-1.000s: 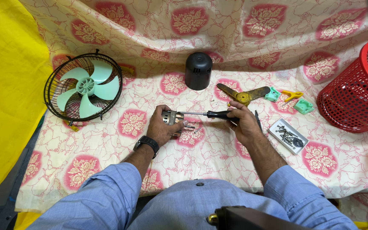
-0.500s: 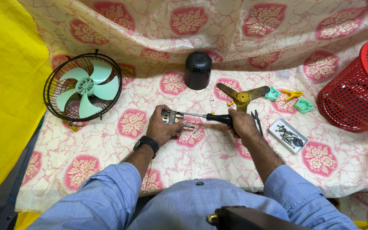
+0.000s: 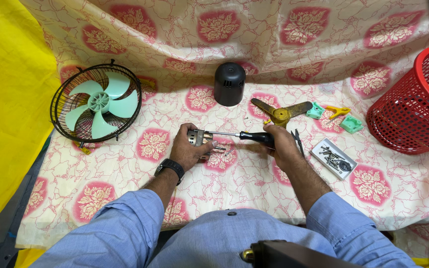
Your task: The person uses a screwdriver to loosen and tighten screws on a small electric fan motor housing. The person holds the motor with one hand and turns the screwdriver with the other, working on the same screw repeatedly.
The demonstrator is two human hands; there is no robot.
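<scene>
My left hand (image 3: 187,149) grips a small metal fan motor (image 3: 198,137) lying on the flowered cloth. My right hand (image 3: 280,144) holds a black-handled screwdriver (image 3: 251,136) level, its shaft running left with the tip at the motor's end. A few loose screws (image 3: 220,149) lie just below the shaft. A dark watch sits on my left wrist.
A green-bladed fan in a black wire cage (image 3: 97,106) lies at the left. A black motor cover (image 3: 229,83) stands behind my hands. A brass-coloured bracket (image 3: 281,113), green and yellow plastic bits (image 3: 336,116), a small tray of parts (image 3: 333,159) and a red basket (image 3: 415,101) are at the right.
My right hand and the screwdriver handle have turned slightly; both hands stay at the same spot on the cloth.
</scene>
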